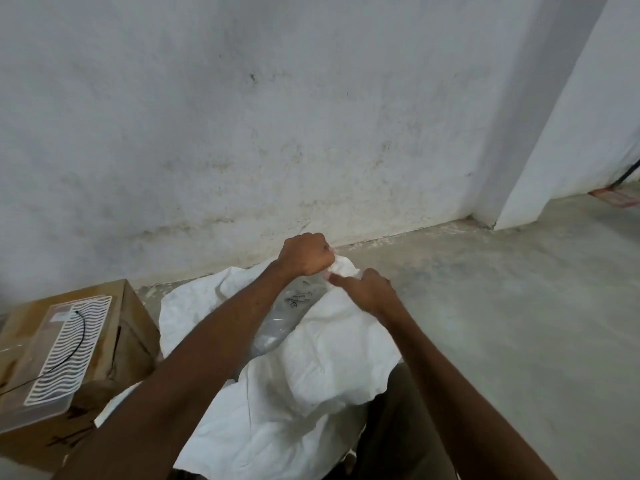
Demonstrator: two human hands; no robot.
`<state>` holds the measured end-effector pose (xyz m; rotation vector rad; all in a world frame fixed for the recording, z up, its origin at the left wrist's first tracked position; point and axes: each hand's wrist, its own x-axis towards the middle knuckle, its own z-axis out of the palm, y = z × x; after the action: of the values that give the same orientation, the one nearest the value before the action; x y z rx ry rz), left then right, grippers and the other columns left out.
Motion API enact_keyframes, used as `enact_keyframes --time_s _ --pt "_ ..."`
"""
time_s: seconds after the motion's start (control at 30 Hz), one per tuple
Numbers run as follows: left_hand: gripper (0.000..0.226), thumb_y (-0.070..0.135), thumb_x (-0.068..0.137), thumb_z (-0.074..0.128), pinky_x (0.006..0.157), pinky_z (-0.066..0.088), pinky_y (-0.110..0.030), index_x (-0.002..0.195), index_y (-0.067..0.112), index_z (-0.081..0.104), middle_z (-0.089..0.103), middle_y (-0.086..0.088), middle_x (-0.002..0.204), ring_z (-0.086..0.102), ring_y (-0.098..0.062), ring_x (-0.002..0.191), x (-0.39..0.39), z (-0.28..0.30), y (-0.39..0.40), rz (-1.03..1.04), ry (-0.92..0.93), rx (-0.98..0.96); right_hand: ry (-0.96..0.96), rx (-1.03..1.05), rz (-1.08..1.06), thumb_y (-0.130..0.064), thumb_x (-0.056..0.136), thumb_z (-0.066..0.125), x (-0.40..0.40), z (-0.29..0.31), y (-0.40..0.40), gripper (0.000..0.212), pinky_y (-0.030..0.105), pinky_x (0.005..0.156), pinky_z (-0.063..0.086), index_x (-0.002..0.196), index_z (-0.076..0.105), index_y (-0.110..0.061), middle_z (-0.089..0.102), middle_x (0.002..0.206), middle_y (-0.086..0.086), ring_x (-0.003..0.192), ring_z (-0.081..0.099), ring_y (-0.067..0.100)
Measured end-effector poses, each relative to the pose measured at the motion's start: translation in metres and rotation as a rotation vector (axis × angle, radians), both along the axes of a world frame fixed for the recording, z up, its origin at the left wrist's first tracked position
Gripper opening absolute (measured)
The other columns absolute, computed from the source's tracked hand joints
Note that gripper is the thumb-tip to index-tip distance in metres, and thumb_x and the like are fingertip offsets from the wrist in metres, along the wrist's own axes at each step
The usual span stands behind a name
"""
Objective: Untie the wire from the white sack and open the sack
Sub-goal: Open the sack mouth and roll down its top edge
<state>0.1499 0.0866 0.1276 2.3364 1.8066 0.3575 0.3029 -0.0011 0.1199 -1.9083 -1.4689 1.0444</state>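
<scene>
A crumpled white sack (322, 372) lies on the concrete floor in front of me, its bunched neck (343, 266) pointing toward the wall. A clear plastic inner liner (280, 323) with black print shows between my arms. My left hand (306, 254) is a closed fist gripping the far end of the neck. Just right of it, my right hand (363, 289) pinches the neck, forefinger stretched toward the left fist. No wire on the sack is visible; the hands cover that spot.
A cardboard box (114, 341) stands at the left, with a clear tray of white wavy strips (65, 348) and a thin black cable (78, 337) on top. A stained white wall (242, 133) rises behind. Bare concrete floor (519, 306) spreads to the right.
</scene>
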Motion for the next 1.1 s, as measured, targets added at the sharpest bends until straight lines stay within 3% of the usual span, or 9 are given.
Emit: enact_keyframes --time_s 0.13,0.23,0.33,0.47,0.57,0.73,0.87,0.97,1.1 --pt "0.034 0.035 0.095 0.047 0.067 0.044 -0.034 0.071 0.015 0.059 0.062 0.0 0.071 0.059 -0.024 0.071 -0.005 -0.003 0.008 -0.022 -0.152 -0.086 0.375 -0.038 -0.202 -0.019 0.078 0.066 -0.012 0.0 -0.004 0.027 0.031 0.072 0.048 0.1 0.059 -0.004 0.06 0.102 0.008 0.083 0.058 0.021" --pt "0.017 0.036 0.099 0.052 0.083 0.049 -0.037 0.108 0.023 0.059 0.066 -0.005 0.102 0.061 -0.022 0.093 -0.025 0.007 -0.009 -0.083 -0.406 -0.104 0.676 -0.087 -0.334 -0.014 0.061 0.06 -0.01 0.004 0.006 0.045 0.031 0.067 0.048 0.106 0.059 -0.005 0.061 0.104 0.013 0.085 0.06 0.028" --pt "0.042 0.047 0.091 0.063 0.103 0.04 -0.031 0.129 0.032 0.052 0.049 0.003 0.129 0.048 -0.014 0.121 -0.042 0.005 -0.054 -0.207 -0.459 0.025 0.889 -0.054 -0.408 -0.014 0.036 0.053 -0.006 0.002 0.017 0.073 0.035 0.073 0.05 0.107 0.064 -0.001 0.06 0.102 0.011 0.087 0.057 0.032" --pt "0.105 0.081 0.057 0.075 0.103 0.045 -0.031 0.144 0.044 0.03 0.049 0.019 0.134 0.05 -0.001 0.117 -0.038 -0.012 -0.123 -0.238 -0.312 -0.193 1.11 0.051 -0.523 -0.017 0.033 0.051 -0.007 0.007 0.026 0.031 0.033 0.069 0.045 0.064 0.047 -0.017 0.049 0.089 0.002 0.077 0.048 0.028" --pt "0.106 0.074 0.063 0.075 0.101 0.034 -0.021 0.149 0.038 0.026 0.045 0.022 0.136 0.04 0.004 0.115 -0.033 -0.032 -0.137 -0.21 -0.205 0.027 1.13 0.072 -0.572 -0.018 0.031 0.053 -0.013 0.011 0.021 0.047 0.039 0.084 0.05 0.078 0.057 -0.009 0.057 0.097 0.004 0.086 0.057 0.033" --pt "0.046 0.032 0.074 0.063 0.078 0.057 -0.04 0.118 0.021 0.06 0.072 0.0 0.105 0.068 -0.023 0.091 -0.043 -0.029 -0.119 -0.12 -0.297 0.271 1.267 0.12 -0.44 -0.011 0.048 0.052 -0.013 0.032 -0.002 0.041 0.033 0.076 0.045 0.088 0.056 -0.002 0.053 0.088 0.006 0.083 0.055 0.03" --pt "0.037 0.025 0.077 0.065 0.07 0.057 -0.039 0.112 0.013 0.068 0.075 -0.007 0.092 0.07 -0.03 0.08 -0.052 -0.018 -0.115 -0.086 -0.23 0.404 1.101 0.119 -0.245 -0.01 0.051 0.063 -0.009 0.037 -0.015 0.056 0.031 0.071 0.045 0.106 0.06 -0.001 0.058 0.087 0.007 0.085 0.055 0.026" --pt "0.033 0.021 0.077 0.063 0.053 0.055 -0.035 0.109 0.014 0.068 0.073 -0.008 0.077 0.069 -0.03 0.062 -0.051 -0.024 -0.112 -0.065 -0.113 0.546 0.843 0.025 -0.252 -0.036 0.072 0.08 -0.018 0.04 -0.028 0.068 0.037 0.077 0.051 0.127 0.048 -0.011 0.058 0.11 0.004 0.106 0.058 0.026" --pt "0.02 0.022 0.081 0.058 0.039 0.05 -0.033 0.094 0.009 0.065 0.065 -0.009 0.065 0.061 -0.028 0.047 -0.03 -0.041 -0.122 -0.174 0.001 0.621 0.83 -0.085 -0.339 -0.062 0.084 0.066 -0.043 0.046 -0.025 0.091 0.045 0.101 0.049 0.147 0.032 -0.006 0.049 0.141 0.011 0.125 0.053 0.034"
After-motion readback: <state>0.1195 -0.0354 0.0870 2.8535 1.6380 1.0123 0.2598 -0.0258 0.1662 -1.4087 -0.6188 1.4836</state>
